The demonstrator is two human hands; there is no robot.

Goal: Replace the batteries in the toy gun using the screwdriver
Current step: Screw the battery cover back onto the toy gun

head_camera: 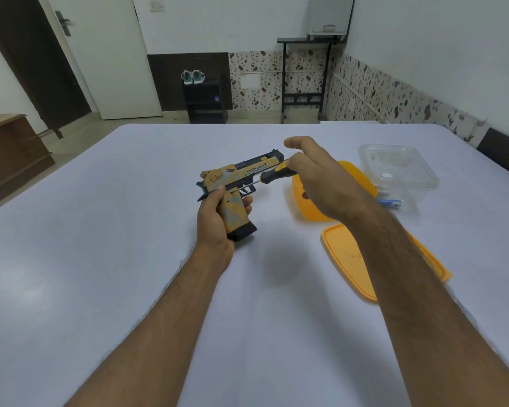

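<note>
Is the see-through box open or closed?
Open. The clear box has no lid on top, and two orange lids lie on the table beside it.

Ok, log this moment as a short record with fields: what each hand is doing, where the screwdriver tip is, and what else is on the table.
left hand: left hand holds the toy gun by its handle, above the table
right hand: right hand holds the screwdriver by its yellow and black handle
screwdriver tip: at the gun's side, just above the handle
batteries: blue battery beside the clear container
lids: two orange lids, partly behind the right arm
stage: whether a screw is out yet cannot be told
</note>
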